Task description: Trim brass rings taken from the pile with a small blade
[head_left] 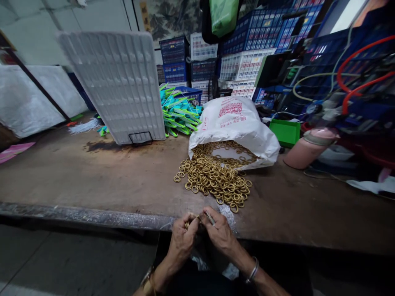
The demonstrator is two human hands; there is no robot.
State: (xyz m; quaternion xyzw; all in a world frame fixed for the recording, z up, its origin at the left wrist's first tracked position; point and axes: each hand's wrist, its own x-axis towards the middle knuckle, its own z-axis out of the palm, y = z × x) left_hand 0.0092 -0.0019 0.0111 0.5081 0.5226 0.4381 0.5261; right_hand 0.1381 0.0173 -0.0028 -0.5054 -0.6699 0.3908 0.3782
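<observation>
My left hand [182,236] is closed around some gold-coloured rings [187,225] at the table's front edge. Close beside it, my right hand [221,233] pinches a slim, silvery metal tool [210,218]; its exact kind is too small to make out. The fingertips of both hands meet at one ring. Just beyond them lies a heap of gold-coloured rings [216,176], spilling from the mouth of a white sack [231,123] with red print.
On the wooden table [92,176], a grey ribbed panel [117,86] stands in a black wire holder [140,137]. Behind it are green and blue plastic pieces [180,113]. To the right are a green tray [285,132] and a pink bottle [310,148]. Stacked crates [237,65] line the back.
</observation>
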